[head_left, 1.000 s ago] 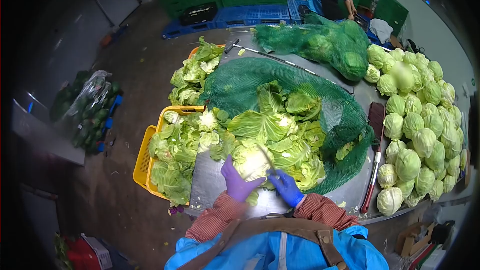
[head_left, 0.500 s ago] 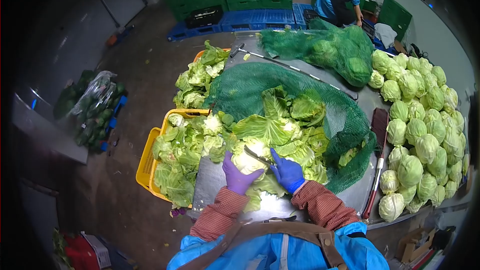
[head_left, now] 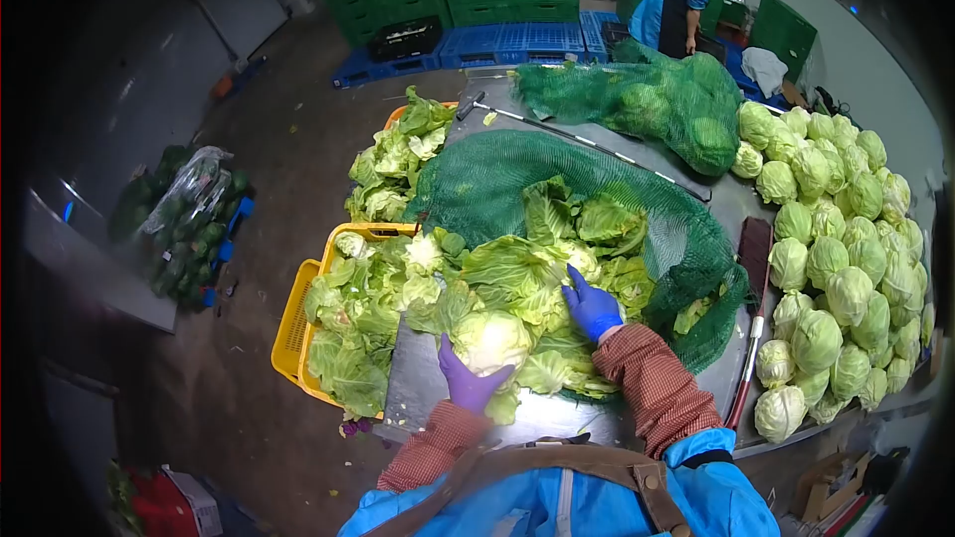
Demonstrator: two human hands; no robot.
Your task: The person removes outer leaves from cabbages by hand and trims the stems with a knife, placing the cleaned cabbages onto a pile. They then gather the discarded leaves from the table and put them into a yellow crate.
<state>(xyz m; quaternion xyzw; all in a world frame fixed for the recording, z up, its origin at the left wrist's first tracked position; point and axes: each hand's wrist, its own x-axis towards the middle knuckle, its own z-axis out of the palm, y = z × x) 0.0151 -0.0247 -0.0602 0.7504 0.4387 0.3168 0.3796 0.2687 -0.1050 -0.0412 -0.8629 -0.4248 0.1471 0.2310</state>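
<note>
My left hand (head_left: 472, 378), in a purple glove, cups the near left side of a pale, trimmed cabbage (head_left: 494, 343) with its thumb and fingers apart around it. To the upper right, my right hand (head_left: 594, 308), in a blue glove, rests on loose outer cabbage leaves (head_left: 542, 303) with index finger and thumb spread. No knife shows in it now; its palm side is hidden. Beyond both hands, more leafy cabbage (head_left: 512, 268) lies on a green mesh sack (head_left: 487, 164) spread over the metal table (head_left: 423, 378).
A yellow crate (head_left: 308, 338) full of leaves stands on the left. Many trimmed cabbages (head_left: 846, 293) are piled at right, beside a long red-handled tool (head_left: 748, 363). A filled mesh sack (head_left: 686, 104) and a thin rod (head_left: 587, 142) lie farther back. A co-worker (head_left: 681, 0) stands beyond.
My right hand has moved right and up off the cabbage onto the leaves, and the knife it held is out of sight. The left hand and cabbage shifted slightly down. The co-worker is more upright.
</note>
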